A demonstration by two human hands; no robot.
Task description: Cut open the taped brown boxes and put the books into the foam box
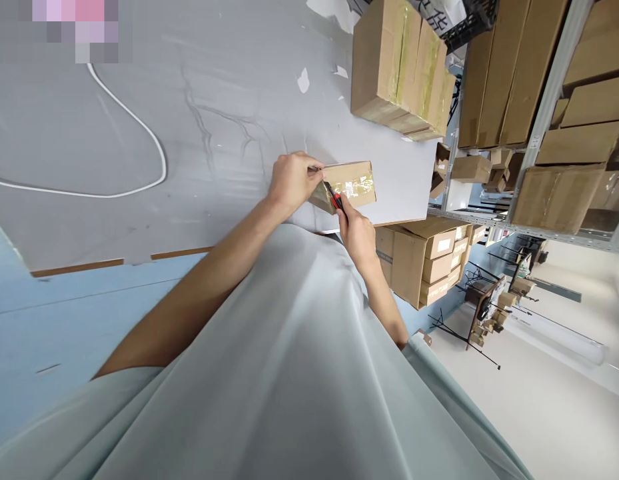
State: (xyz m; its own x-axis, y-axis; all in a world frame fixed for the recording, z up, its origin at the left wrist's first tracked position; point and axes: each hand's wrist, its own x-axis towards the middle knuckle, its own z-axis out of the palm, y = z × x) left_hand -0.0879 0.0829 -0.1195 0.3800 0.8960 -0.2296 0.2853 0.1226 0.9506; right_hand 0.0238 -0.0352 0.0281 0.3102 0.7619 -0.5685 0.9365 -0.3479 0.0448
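Note:
A small cardboard box [350, 183], sealed with clear tape, lies on the grey table [189, 133] near its edge. My left hand [293, 180] is closed on the box's near end, thumb and fingers pinching its top edge. My right hand [358, 232] is closed round a red and black utility knife [334, 197], and the knife's tip rests against the box's side close to my left hand. My pale shirt fills the lower part of the view and hides part of the right forearm.
A large taped carton [402, 67] sits at the table's far corner. A white cable [139, 127] loops over the table on the left. Stacked cartons [429, 260] stand beside the table, and metal shelving [549, 113] with more cartons runs along the right.

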